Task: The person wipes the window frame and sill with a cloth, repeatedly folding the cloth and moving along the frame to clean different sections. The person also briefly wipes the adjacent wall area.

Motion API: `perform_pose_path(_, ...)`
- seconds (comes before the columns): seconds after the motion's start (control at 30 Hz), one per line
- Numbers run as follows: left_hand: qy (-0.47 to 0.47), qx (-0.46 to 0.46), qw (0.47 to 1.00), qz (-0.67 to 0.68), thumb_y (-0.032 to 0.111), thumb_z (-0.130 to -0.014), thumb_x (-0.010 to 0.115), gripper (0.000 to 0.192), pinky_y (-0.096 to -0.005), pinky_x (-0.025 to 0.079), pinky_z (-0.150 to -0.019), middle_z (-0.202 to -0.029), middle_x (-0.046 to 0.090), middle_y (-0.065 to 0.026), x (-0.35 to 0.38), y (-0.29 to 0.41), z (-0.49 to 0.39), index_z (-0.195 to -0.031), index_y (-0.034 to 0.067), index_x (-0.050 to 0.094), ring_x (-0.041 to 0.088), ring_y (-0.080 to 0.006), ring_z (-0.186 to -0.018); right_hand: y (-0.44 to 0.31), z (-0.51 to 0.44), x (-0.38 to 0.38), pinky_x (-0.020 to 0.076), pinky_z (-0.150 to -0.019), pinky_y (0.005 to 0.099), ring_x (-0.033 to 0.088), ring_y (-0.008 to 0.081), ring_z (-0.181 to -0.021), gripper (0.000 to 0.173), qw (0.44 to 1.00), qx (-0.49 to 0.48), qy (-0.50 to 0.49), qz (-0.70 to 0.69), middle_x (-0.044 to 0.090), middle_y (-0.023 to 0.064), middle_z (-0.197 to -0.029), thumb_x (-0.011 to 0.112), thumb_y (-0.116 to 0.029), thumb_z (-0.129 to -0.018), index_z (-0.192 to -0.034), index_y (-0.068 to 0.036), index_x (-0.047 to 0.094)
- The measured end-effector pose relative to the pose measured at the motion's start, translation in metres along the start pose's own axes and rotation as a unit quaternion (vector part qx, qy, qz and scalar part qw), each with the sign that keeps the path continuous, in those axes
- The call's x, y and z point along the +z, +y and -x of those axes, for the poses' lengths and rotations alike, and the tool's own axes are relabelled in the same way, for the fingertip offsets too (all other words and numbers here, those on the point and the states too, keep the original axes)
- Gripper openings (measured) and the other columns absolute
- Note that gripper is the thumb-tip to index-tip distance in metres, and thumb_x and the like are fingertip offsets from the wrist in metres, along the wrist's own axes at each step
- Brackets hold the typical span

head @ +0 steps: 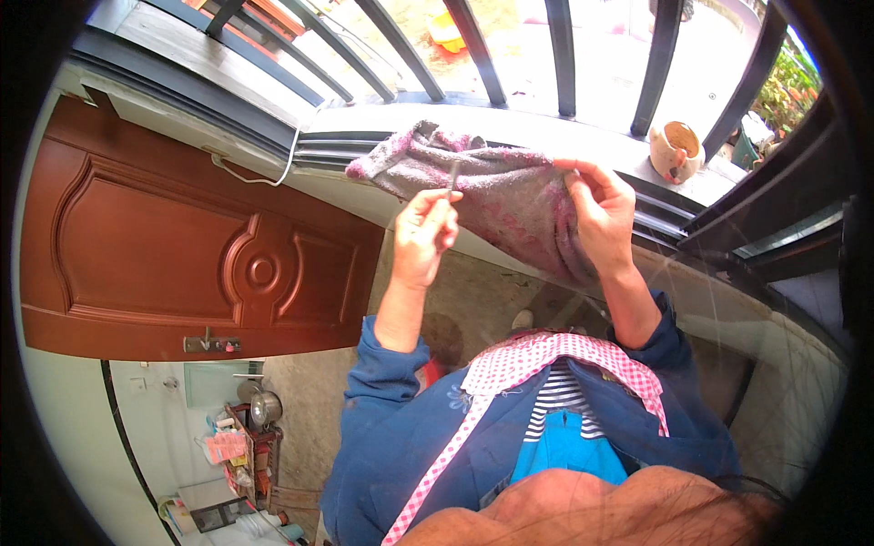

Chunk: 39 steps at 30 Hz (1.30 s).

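A worn grey and pink cloth (pixel 505 198) lies bunched over the window's sliding track and hangs down below it. My right hand (pixel 604 211) pinches the cloth's upper right edge between thumb and fingers. Between the thumb and fingertips of my left hand (pixel 428 235) is a thin, narrow metal piece (pixel 454 176), pointing up in front of the cloth. Its exact kind cannot be told. Whether its tip touches the cloth is unclear.
Dark metal bars (pixel 561 61) stand beyond the sill, with a round pot (pixel 676 151) beside them at the right. A brown panelled door (pixel 157 239) stands at the left, near a white cable (pixel 290 160). A cluttered shelf (pixel 249 450) with pots is lower left.
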State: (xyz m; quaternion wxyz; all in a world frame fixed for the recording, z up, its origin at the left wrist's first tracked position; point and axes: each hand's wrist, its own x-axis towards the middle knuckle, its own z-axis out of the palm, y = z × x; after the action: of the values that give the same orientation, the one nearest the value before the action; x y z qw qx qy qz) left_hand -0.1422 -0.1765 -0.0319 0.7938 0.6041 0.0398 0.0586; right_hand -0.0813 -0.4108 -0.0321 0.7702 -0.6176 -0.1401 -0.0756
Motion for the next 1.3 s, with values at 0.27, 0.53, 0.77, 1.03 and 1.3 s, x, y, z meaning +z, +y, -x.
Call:
perform_pose_path(0.27,0.066,0.345,0.804,-0.480,0.004,-0.089,0.063,0.011,-0.0303,0.048,-0.067,-0.087,0.062,-0.0086,0.067,-0.024,-0.010,-0.100,0.003,0.066,0.060,-0.0205,-0.076,0.012,-0.015,-0.019,0.0511,-0.071,0.0377,0.063,0.0309,-0.082,0.022,0.872,-0.199,0.005,0.447,0.063,0.0094,-0.096,0.055,0.004,-0.080,-0.097,-0.006,0.067)
perform_pose_path(0.53,0.058,0.338,0.798,-0.495,0.011,-0.087,0.064,0.012,-0.0379,0.049,-0.073,-0.089,0.062,-0.0103,0.075,-0.048,-0.024,-0.097,0.006,0.067,0.060,-0.0304,-0.085,0.012,-0.004,-0.030,0.0513,-0.078,0.0380,0.060,0.0268,-0.091,0.037,0.828,-0.267,0.004,0.493,0.061,0.0070,-0.103,0.059,0.002,-0.075,-0.108,-0.014,0.068)
perform_pose_path(0.77,0.025,0.352,0.811,-0.467,0.012,-0.087,0.066,0.013,-0.0363,0.049,-0.077,-0.093,0.065,-0.0089,0.074,-0.053,-0.026,-0.099,0.007,0.069,0.060,-0.0281,-0.087,0.016,0.001,-0.012,0.0443,-0.079,0.0378,0.054,0.0242,-0.097,0.036,0.791,-0.333,-0.117,0.500,0.060,0.0039,-0.102,0.062,-0.008,-0.069,-0.105,-0.010,0.065)
perform_pose_path(1.03,-0.029,0.343,0.770,-0.537,0.022,-0.087,0.068,0.021,-0.0370,0.045,-0.086,-0.097,0.067,-0.0088,0.068,-0.031,-0.020,-0.103,0.008,0.071,0.058,-0.0265,-0.092,-0.009,0.012,-0.044,0.0461,-0.072,0.0361,0.056,0.0260,-0.086,0.013,0.784,-0.304,-0.075,0.536,0.059,0.0071,-0.086,0.060,-0.010,-0.070,-0.083,-0.006,0.063)
perform_pose_path(1.3,-0.051,0.428,0.694,-0.577,0.029,-0.084,0.066,0.028,-0.0439,0.041,-0.090,-0.102,0.064,-0.0096,0.088,-0.054,-0.034,-0.100,0.006,0.067,0.058,-0.0295,-0.099,-0.032,0.058,-0.078,0.0466,-0.063,0.0360,0.056,0.0283,-0.075,0.017,0.864,-0.285,-0.043,0.413,0.058,0.0104,-0.082,0.065,0.004,-0.072,-0.088,-0.001,0.063)
